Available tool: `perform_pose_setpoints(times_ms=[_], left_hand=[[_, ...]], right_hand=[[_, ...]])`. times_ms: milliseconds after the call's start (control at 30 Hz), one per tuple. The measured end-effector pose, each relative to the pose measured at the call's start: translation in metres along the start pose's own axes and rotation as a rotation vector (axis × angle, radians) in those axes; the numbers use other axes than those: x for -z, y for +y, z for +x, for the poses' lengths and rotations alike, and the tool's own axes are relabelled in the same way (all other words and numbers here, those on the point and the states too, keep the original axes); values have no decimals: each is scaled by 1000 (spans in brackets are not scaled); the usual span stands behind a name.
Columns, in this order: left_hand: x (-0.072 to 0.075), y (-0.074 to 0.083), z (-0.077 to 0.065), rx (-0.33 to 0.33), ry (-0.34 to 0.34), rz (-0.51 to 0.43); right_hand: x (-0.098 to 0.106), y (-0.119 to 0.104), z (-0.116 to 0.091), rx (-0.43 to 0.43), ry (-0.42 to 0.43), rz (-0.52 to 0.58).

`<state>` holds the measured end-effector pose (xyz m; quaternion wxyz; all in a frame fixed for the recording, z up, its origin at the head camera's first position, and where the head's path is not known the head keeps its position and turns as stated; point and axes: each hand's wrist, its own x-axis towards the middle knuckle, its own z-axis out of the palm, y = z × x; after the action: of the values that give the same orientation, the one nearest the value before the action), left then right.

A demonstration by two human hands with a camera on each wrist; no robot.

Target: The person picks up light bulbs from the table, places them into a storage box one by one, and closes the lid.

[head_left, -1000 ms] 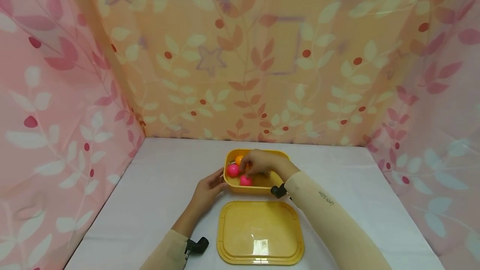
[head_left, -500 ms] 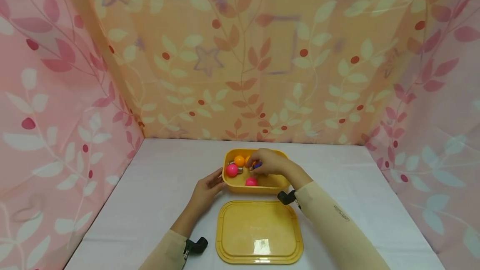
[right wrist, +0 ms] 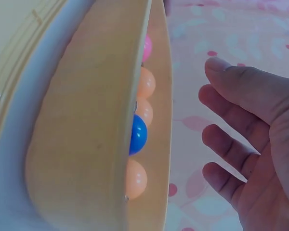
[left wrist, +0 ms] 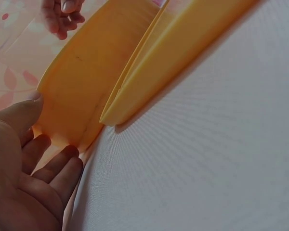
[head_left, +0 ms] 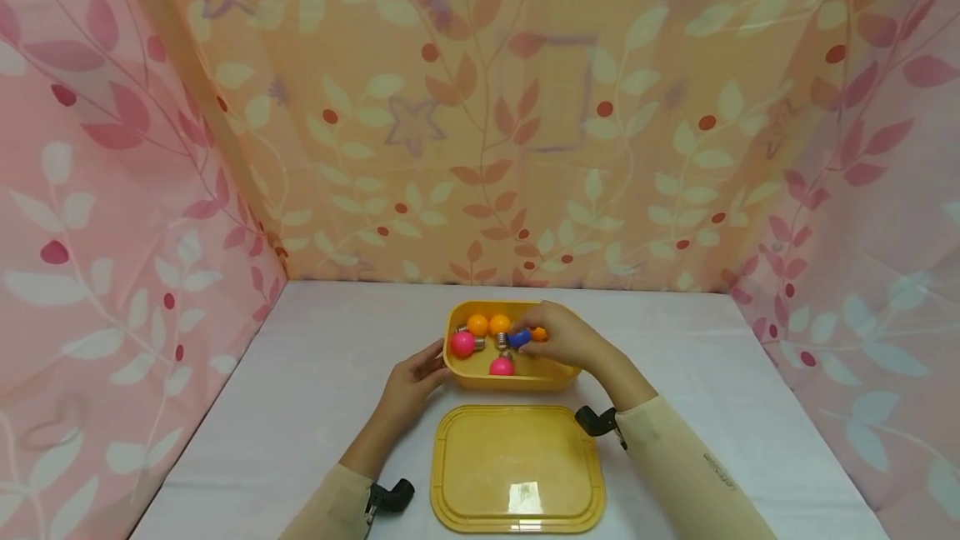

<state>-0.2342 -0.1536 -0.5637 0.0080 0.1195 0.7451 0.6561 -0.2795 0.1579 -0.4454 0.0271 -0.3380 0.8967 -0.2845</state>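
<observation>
Colored round light bulbs with metal screw bases lie in a yellow plastic box (head_left: 487,382). Two pink bulbs (head_left: 462,344) are at its left and front, two orange bulbs (head_left: 499,324) at the back, and a blue bulb (head_left: 519,339) near a third orange bulb (head_left: 539,333) to the right. My right hand (head_left: 570,338) is over the box's right side. In the right wrist view its fingers (right wrist: 226,144) are loosely bent, apart from the bulbs, holding nothing. My left hand (head_left: 411,382) touches the box's left end, thumb at the rim and fingertips against the outer wall (left wrist: 82,91).
A yellow lid (head_left: 517,473) lies flat in front of the box on the white tabletop (head_left: 315,357). Patterned pink and orange cloth (head_left: 480,148) hangs along the back and both sides. Each forearm wears a small black camera (head_left: 393,497).
My right hand has moved from the box's left-middle to its right side. The blue bulb, earlier mostly behind the fingers, now shows in the box. My left hand stays at the box's end.
</observation>
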Motion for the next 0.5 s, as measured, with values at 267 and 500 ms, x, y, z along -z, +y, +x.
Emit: perform_pose_setpoints(times_ms=[267,500], left_hand=[[1,-2,1,11,-11,2],[1,8,-1,30,-7,31]], right_hand=[[2,5,-29,-33,115,-39],[-1,12,-54,-51,200,-28]])
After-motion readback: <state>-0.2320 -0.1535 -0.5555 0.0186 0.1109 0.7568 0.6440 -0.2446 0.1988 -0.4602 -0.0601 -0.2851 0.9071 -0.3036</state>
